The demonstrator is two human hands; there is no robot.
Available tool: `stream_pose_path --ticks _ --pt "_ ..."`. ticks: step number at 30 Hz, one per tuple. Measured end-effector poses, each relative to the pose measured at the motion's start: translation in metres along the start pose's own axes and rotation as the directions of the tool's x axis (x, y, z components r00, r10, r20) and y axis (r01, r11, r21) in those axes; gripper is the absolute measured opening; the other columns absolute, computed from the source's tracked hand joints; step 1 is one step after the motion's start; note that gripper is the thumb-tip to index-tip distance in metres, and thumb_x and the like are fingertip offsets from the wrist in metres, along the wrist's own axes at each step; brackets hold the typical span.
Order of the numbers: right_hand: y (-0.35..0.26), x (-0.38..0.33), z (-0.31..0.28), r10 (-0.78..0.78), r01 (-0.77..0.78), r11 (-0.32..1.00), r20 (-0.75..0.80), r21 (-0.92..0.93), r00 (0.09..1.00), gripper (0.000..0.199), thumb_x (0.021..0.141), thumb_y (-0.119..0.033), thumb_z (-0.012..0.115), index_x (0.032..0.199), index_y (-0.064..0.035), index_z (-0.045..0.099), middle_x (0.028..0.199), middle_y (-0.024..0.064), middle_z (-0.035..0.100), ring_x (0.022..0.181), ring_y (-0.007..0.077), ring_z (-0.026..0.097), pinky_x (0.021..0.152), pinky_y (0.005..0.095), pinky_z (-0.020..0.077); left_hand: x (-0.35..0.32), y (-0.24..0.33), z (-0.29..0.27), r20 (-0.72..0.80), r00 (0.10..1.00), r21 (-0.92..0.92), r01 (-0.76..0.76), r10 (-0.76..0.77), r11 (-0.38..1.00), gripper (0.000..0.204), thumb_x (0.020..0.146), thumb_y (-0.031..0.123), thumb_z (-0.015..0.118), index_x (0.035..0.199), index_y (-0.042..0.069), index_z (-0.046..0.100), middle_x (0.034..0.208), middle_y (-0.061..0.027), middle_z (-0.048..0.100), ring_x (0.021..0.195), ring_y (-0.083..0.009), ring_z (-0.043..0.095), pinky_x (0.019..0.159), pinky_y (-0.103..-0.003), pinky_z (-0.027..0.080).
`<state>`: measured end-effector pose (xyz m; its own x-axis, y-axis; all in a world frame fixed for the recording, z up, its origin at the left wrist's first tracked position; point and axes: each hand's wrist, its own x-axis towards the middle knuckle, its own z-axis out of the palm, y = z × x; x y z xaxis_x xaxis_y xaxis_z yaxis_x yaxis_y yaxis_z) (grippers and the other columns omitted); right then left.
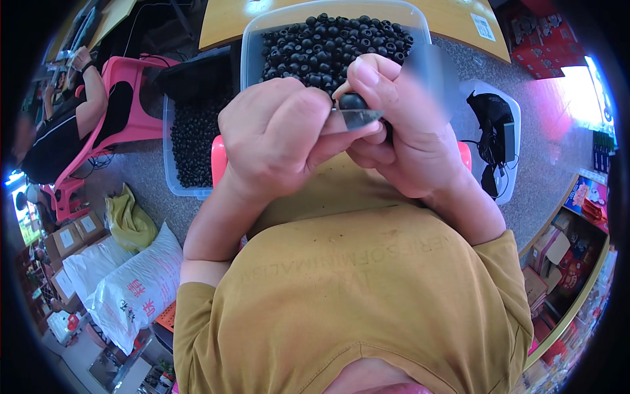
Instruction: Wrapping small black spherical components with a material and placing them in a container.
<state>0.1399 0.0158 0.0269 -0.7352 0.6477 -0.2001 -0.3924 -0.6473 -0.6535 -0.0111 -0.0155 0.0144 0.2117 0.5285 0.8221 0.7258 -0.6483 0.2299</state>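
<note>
Close together in front of my chest, both hands are over the near edge of a clear plastic tub (251, 49) full of black balls (315, 49). My left hand (275, 134) is closed in a fist around a knife (361, 118); its short pointed blade sticks out to the right, while the handle is hidden. Thumb and fingers of my right hand (417, 131) pinch one black ball (353, 101), which sits right at the upper edge of the blade. Whether the blade cuts into the ball cannot be made out. Part of the right hand's edge is blurred.
A second tub (169, 157) of smaller-looking black balls stands at left. At right, a white bin (515, 131) holds a black adapter and cables. Behind the tub is a wooden table (459, 26). White sacks (141, 289) lie at lower left; a person (72, 125) sits beyond a pink chair (134, 98).
</note>
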Motion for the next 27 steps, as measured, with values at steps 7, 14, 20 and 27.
stream_pose_path --ticks 7,14,20,27 --pt "0.005 0.003 0.000 0.003 -0.003 1.000 -0.062 -0.008 0.998 0.022 0.091 -0.028 0.047 0.079 -0.0097 0.047 0.057 -0.0032 0.039 0.040 0.0034 0.026 0.037 0.0175 0.0209 -0.006 -0.005 0.004 0.078 0.997 -0.015 0.009 -0.008 1.000 0.036 0.066 0.025 0.073 0.057 0.008 0.043 0.048 -0.0034 0.039 0.038 -0.0174 0.041 0.035 -0.028 0.032" --pt "0.005 0.002 0.003 0.009 -0.008 1.000 -0.037 0.013 0.999 0.022 0.090 -0.029 0.048 0.078 -0.0098 0.047 0.057 -0.0034 0.038 0.040 0.0035 0.026 0.037 0.0178 0.0213 -0.004 -0.004 0.003 0.031 0.999 -0.002 -0.011 0.011 1.000 0.036 0.067 0.026 0.071 0.056 0.009 0.042 0.047 -0.0025 0.039 0.038 -0.0179 0.041 0.035 -0.029 0.033" --pt "0.009 0.005 -0.004 0.019 -0.021 1.000 -0.101 -0.023 0.995 0.024 0.091 -0.030 0.047 0.077 -0.0100 0.048 0.056 -0.0042 0.037 0.040 0.0034 0.026 0.038 0.0182 0.0216 -0.010 -0.006 0.007 0.109 0.993 0.004 0.037 -0.037 0.999 0.036 0.067 0.025 0.072 0.056 0.009 0.042 0.048 -0.0032 0.041 0.040 -0.0191 0.043 0.036 -0.030 0.034" --pt "-0.001 0.017 -0.019 0.062 -0.048 0.959 -0.041 0.279 0.997 0.023 0.093 -0.028 0.041 0.081 -0.0089 0.048 0.064 -0.0011 0.038 0.045 0.0063 0.032 0.036 0.0182 0.0249 -0.003 -0.018 -0.003 -0.022 0.998 -0.007 0.050 -0.050 0.999 0.028 0.071 0.015 0.072 0.060 0.005 0.048 0.050 -0.0052 0.042 0.042 -0.0194 0.043 0.039 -0.028 0.034"
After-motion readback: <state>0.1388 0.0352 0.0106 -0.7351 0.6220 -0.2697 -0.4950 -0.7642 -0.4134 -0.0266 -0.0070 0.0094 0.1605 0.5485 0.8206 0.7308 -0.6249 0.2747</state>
